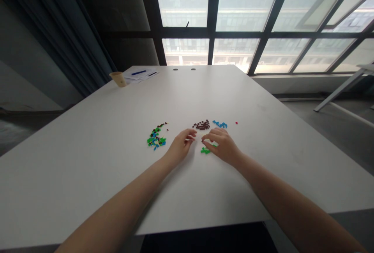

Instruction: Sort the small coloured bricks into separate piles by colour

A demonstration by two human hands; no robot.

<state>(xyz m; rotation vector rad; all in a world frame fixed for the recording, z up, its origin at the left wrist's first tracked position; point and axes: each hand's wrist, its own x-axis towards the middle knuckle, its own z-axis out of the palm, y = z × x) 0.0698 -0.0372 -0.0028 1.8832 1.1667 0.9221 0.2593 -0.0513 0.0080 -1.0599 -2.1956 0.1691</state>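
My right hand (219,141) is closed in a pinch over a small brown toy brick (202,140) at its fingertips. Partly under that hand lie green bricks (205,150). My left hand (182,142) hovers just left of it, fingers loosely bent and apart, with nothing visible in them. Beyond the hands sits a group of brown bricks (202,125). Blue bricks (219,123) lie to its right, and one red piece (236,123) is farther right. Pale pieces between the hands are partly hidden. A mixed pile of green, blue and brown bricks (156,139) spreads left of my left hand.
The white table (248,194) reaches toward the windows. At its far left are a paper cup (118,79) and papers (146,74) with a blue pen (138,72) on them. Two round dark discs (193,69) show near the far edge.
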